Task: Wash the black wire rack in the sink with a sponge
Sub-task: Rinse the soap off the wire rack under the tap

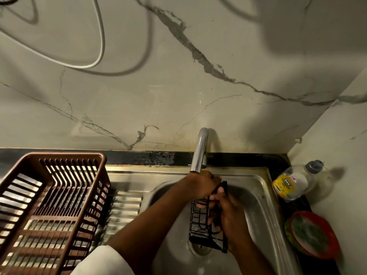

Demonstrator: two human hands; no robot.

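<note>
A veined marble wall [178,86] rises behind a dark counter edge [139,156], dimly lit.

Low in the middle of the frame, the rack [205,225] stands on end in the sink [256,197], above the drain [200,250]. The left hand [204,185] grips its top end, just below the tap [199,151]. The right hand [230,215] is curled round the rack's right side; whether it holds a sponge cannot be told. At lower left a brown basket [49,205] sits on the drainboard [127,207]. At the right edge a soap bottle [296,179] leans on the counter, and below it lies a red dish [313,235] with something green in it. A white cable [99,36] loops across the marble wall [198,76] at upper left.
</note>
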